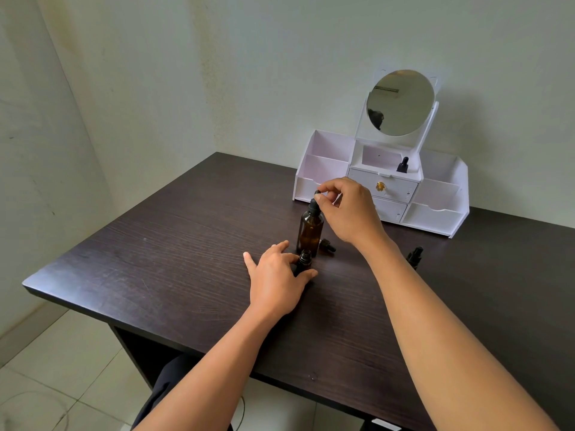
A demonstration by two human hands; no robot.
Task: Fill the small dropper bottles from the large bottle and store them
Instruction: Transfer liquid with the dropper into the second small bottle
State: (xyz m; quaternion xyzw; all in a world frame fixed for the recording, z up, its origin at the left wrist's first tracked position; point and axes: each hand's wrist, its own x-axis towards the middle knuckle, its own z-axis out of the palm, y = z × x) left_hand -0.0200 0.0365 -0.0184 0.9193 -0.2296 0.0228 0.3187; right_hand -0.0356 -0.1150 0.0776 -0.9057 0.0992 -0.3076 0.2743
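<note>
Large bottle (310, 228) stands upright near the middle of the dark table (155, 244), amber glass, its long axis vertical and its neck pointing straight up. A black dropper (313, 207) sits in line with that axis on the neck, bulb uppermost. Your right hand (351, 209) comes in from the right and above, and its thumb and fingertips pinch the bulb at the very top; whether the collar is screwed down, you cannot tell from here.

Just in front of the large bottle's base stands a small bottle (305, 259), also upright, its mouth open and facing up. Your left hand (277, 275) grasps it low on the table, thumb on the near side and fingers on the far side.

A loose dropper cap (327, 245) lies on its side just right of the large bottle. Farther right, beside your right forearm, a second small capped bottle (415, 256) is partly hidden. At the back, a white organizer (435, 213) with a round mirror (400, 102) holds one capped dropper bottle (402, 165) upright in its middle top compartment.
</note>
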